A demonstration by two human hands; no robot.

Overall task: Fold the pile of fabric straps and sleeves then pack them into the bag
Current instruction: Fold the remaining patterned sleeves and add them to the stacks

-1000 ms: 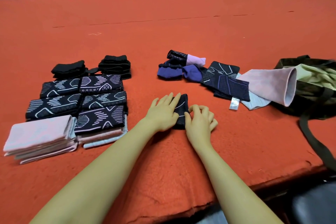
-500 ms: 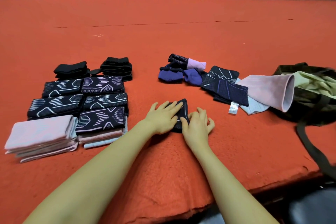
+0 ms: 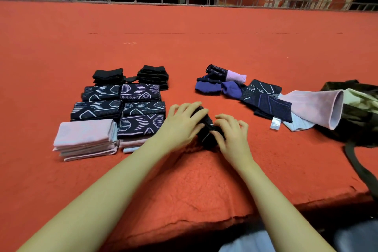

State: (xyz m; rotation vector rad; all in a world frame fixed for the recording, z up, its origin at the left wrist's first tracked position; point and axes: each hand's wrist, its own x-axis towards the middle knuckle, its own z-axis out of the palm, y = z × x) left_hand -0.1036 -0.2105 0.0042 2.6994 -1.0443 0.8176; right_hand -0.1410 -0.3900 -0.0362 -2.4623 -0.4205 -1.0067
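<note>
Folding step in hand: left hand (image 3: pixel 182 124) and right hand (image 3: pixel 232 134) both closed on small black sleeve (image 3: pixel 205 131), pressed on red carpeted platform (image 3: pixel 184 180) near front edge. Unfolded pile (image 3: pixel 245 94) toward right edge, beside bag (image 3: pixel 360 112). Next, likely: carry to folded stacks (image 3: pixel 114 108) at left.

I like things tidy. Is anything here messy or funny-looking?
Yes. The unfolded pile on the right lies in a jumble, and a pink sleeve droops out of the bag. The folded stacks on the left sit in neat rows.
</note>
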